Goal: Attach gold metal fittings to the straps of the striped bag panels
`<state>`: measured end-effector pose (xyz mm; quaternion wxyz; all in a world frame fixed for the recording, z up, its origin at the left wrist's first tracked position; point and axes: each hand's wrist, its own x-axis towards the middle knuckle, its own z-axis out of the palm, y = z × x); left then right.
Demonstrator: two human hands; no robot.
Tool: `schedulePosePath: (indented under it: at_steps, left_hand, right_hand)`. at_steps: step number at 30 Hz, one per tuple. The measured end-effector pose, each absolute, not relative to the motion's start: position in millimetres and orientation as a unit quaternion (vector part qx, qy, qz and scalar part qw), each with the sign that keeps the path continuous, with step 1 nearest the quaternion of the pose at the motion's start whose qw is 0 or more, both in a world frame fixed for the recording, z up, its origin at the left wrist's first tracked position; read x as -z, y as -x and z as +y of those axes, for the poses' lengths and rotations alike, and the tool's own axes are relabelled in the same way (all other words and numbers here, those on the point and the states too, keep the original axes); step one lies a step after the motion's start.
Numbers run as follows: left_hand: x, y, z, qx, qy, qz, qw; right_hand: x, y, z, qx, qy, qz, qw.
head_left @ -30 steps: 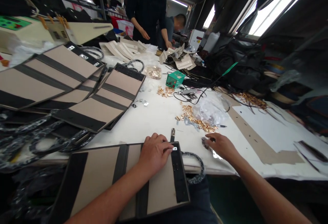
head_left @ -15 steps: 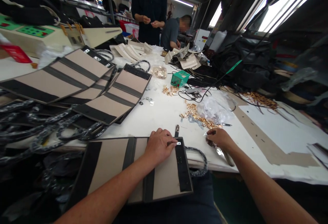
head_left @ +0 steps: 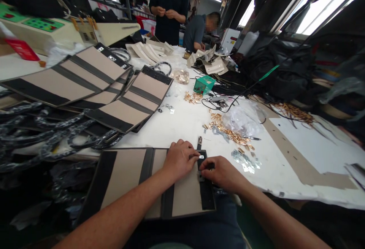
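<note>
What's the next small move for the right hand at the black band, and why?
Probably press the small piece at the right hand fingertips down onto the black band of the tan bag panel. Both hands meet at the band's top end, by the small silver fitting, while the left hand pins the panel flat. What the right fingers hold is too small to tell.
</note>
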<state>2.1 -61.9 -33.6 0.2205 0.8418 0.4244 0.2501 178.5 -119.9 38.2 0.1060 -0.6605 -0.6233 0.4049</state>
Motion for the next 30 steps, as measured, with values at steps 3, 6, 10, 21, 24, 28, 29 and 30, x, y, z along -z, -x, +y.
schedulePosePath:
  at_steps: [3, 6, 10, 21, 24, 28, 29, 30]
  left_hand:
    - [34.2, -1.6, -62.0, -0.254, -0.841, 0.423, 0.222]
    - [34.6, -1.2, -62.0, -0.255, -0.841, 0.423, 0.223]
    - [34.5, -1.1, -62.1, -0.253, -0.842, 0.421, 0.224]
    - [33.7, -0.7, -61.9, -0.251, -0.845, 0.417, 0.221]
    - [32.8, -0.6, -61.8, -0.251, -0.842, 0.419, 0.228]
    - [30.1, -0.9, -61.8, -0.250, -0.839, 0.423, 0.232]
    - [29.4, -1.2, -61.9, -0.249, -0.839, 0.424, 0.233]
    - [28.9, -1.6, -61.9, -0.248, -0.839, 0.425, 0.233]
  right_hand:
    - [-30.3, -176.9, -119.4, -0.378, 0.668, -0.635, 0.091]
    - [-29.4, -181.0, -118.9, -0.381, 0.682, -0.619, 0.082]
    - [-28.2, -179.0, -122.2, -0.346, 0.686, -0.634, 0.086]
    - [-29.8, -181.4, -128.6, -0.294, 0.692, -0.646, 0.133]
    - [-47.4, -188.7, -124.7, -0.285, 0.704, -0.574, 0.306]
    - [-51.7, -185.4, -110.5, -0.246, 0.625, -0.473, 0.570]
    - [-48.0, -181.6, -105.0, -0.242, 0.593, -0.457, 0.617]
    - [-43.2, -177.1, -98.8, -0.236, 0.565, -0.443, 0.655]
